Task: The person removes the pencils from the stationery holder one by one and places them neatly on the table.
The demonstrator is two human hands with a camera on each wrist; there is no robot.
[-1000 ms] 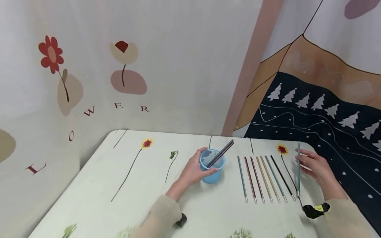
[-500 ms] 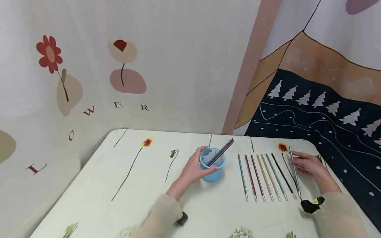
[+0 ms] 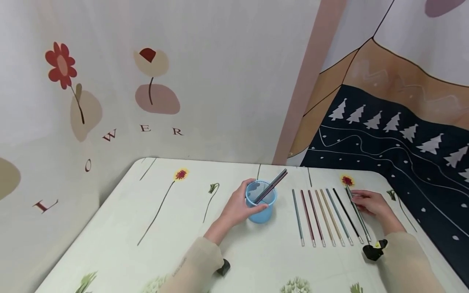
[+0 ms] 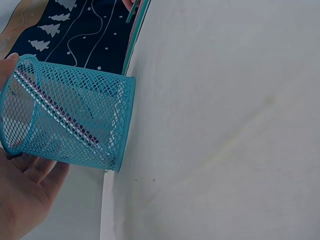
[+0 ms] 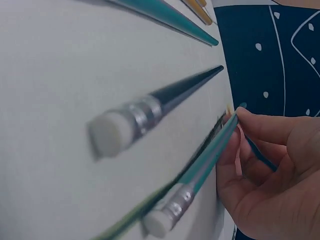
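In the head view my left hand [image 3: 236, 207] grips a blue mesh pencil cup [image 3: 261, 213] from its left side, thumb along the front. A few dark pencils [image 3: 274, 184] lean to the right inside the cup; the left wrist view shows them through the mesh [image 4: 80, 110]. My right hand [image 3: 371, 206] pinches the far end of a green pencil [image 5: 207, 155] with thumb and finger. That pencil lies along the tabletop, its white eraser towards me. Just left of it is a black pencil [image 3: 348, 215] with a white eraser.
Left of the black pencil, a side-by-side row holds a blue pencil [image 3: 340, 217], tan pencils [image 3: 327, 217], dark red pencils [image 3: 307, 217] and a teal pencil [image 3: 298, 217]. The white tablecloth [image 3: 121, 211] has printed flowers. Curtains [image 3: 220, 81] hang behind the table.
My right hand has moved left and lowered the green pencil from a raised position onto the table beside the black pencil. The left hand and the cup have stayed in place.
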